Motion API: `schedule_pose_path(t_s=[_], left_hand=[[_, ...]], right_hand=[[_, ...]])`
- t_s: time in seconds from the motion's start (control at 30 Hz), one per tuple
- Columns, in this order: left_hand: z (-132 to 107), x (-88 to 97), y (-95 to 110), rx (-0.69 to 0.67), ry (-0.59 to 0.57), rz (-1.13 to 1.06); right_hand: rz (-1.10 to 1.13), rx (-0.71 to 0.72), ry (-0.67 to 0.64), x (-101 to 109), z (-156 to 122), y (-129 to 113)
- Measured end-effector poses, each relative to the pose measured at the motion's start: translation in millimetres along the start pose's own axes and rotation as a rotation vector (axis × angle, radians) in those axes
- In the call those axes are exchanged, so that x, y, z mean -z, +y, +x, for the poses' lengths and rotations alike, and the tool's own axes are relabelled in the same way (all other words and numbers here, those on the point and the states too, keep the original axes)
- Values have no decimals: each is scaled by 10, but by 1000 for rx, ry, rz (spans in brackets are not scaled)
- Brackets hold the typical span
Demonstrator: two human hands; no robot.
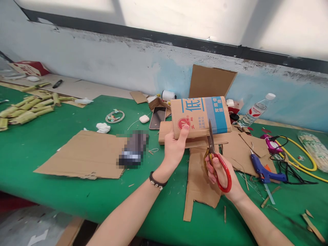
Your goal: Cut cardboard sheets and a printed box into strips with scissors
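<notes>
My left hand (174, 147) grips the lower left corner of a printed cardboard piece (200, 116) with blue and red lettering, thumb on its face, holding it up above the table. My right hand (222, 174) holds red-handled scissors (215, 160), fingers through the loops. The blades point up and their tips meet the lower edge of the printed cardboard. A beaded bracelet (157, 181) is on my left wrist.
Green table (51, 150) with a large flat cardboard sheet (84, 155) at left, cut cardboard strips (198, 181) under my hands, a blue glue gun (263, 171), yellow cable (302, 153), a water bottle (256, 111), a phone (157, 118), bamboo pieces (28, 107) at far left.
</notes>
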State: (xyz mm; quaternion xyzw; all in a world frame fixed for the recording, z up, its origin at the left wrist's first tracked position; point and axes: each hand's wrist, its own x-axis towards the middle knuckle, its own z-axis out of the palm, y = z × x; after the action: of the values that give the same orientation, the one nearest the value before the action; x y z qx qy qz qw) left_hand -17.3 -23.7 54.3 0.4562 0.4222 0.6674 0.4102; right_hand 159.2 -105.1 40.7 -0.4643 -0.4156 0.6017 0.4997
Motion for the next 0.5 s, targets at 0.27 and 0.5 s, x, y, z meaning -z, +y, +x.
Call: schedule_pose_path(t_s=[0.27, 0.5], left_hand=[[-9, -6, 44, 11, -9, 5], [-6, -3, 31, 5, -6, -5]], right_hand=[[-4, 27, -26, 15, -21, 16], [-37, 14, -6, 3, -55, -39]])
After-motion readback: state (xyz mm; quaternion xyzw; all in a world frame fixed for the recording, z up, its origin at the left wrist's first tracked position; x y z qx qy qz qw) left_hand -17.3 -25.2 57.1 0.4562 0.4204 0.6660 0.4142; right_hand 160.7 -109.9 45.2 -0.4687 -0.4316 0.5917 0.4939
